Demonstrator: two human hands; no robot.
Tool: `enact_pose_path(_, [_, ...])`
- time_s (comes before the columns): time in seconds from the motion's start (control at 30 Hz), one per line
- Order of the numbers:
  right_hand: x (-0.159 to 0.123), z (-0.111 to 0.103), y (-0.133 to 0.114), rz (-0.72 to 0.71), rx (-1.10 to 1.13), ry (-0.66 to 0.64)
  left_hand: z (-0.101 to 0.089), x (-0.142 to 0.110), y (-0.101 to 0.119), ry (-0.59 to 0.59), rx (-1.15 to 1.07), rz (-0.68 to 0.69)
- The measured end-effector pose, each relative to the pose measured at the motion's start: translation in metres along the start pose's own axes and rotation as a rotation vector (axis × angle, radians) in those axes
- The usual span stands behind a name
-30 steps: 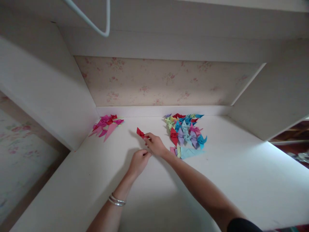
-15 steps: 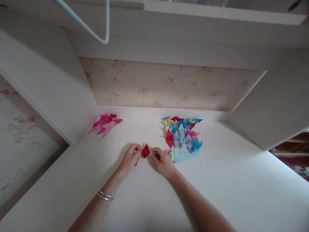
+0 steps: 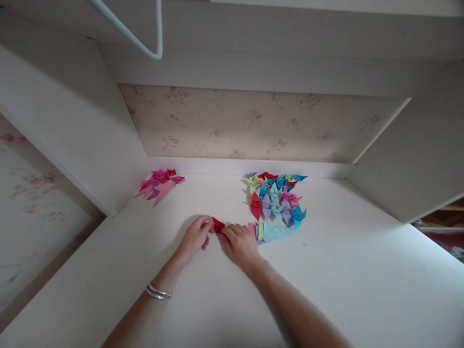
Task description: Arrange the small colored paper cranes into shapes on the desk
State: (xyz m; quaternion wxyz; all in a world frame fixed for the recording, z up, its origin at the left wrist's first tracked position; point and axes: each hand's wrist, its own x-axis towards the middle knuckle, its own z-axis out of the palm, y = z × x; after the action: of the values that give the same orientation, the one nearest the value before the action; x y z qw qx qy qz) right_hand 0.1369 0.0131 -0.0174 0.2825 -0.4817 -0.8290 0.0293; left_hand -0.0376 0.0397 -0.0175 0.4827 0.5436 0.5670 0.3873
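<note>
A small red folded paper [image 3: 218,225] is between my two hands, just above or on the white desk [image 3: 203,299]. My left hand [image 3: 196,235] pinches its left end between thumb and forefinger. At its lower right edge, my right hand [image 3: 239,243] closes its fingertips on the paper, the back of the hand turned up. Right of my right hand lie flat folded papers [image 3: 277,232] in light blue, green, pink and purple. Beyond them sit several rows of folded paper cranes [image 3: 276,199] in red, blue, purple, green and pink.
At the back left, a heap of pink and red folded papers [image 3: 159,183] lies near the side panel [image 3: 72,106]. A flowered back wall [image 3: 232,123] stands behind the desk. A white cable [image 3: 158,34] hangs down from the shelf above [image 3: 253,67].
Half a second ago the red paper lay upright as a diamond between my parted hands. Now both hands have it, and it is turned sideways. My right hand has moved left onto it.
</note>
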Motion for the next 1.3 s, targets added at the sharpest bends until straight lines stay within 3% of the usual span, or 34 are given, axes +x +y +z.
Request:
enact_pose_path(0.1, [-0.004,-0.003,0.006,0.008,0.166,0.042,-0.002,-0.003,0.005,0.000,-0.067,-0.021])
enact_pose_path(0.3, [-0.007,-0.003,0.011,-0.004,0.394,0.085,-0.001,-0.007,0.013,-0.124,-0.097,-0.013])
enact_pose_path(0.6, [-0.005,-0.004,0.012,0.053,0.480,0.117,-0.002,-0.011,0.020,-0.073,-0.247,-0.039])
enact_pose_path(0.73, [-0.004,-0.005,0.011,0.058,0.500,0.146,0.000,-0.011,0.018,-0.067,-0.177,0.013])
enact_pose_path(0.87, [-0.004,-0.003,0.014,0.141,0.511,0.194,0.001,-0.010,0.013,-0.068,-0.105,0.055])
enact_pose_path(1.1, [-0.003,0.005,0.022,0.414,0.637,0.220,0.001,-0.008,0.009,-0.088,-0.037,0.057])
enact_pose_path(1.3, [-0.002,0.005,0.023,0.474,0.743,0.241,0.004,-0.009,0.009,-0.068,0.016,0.053])
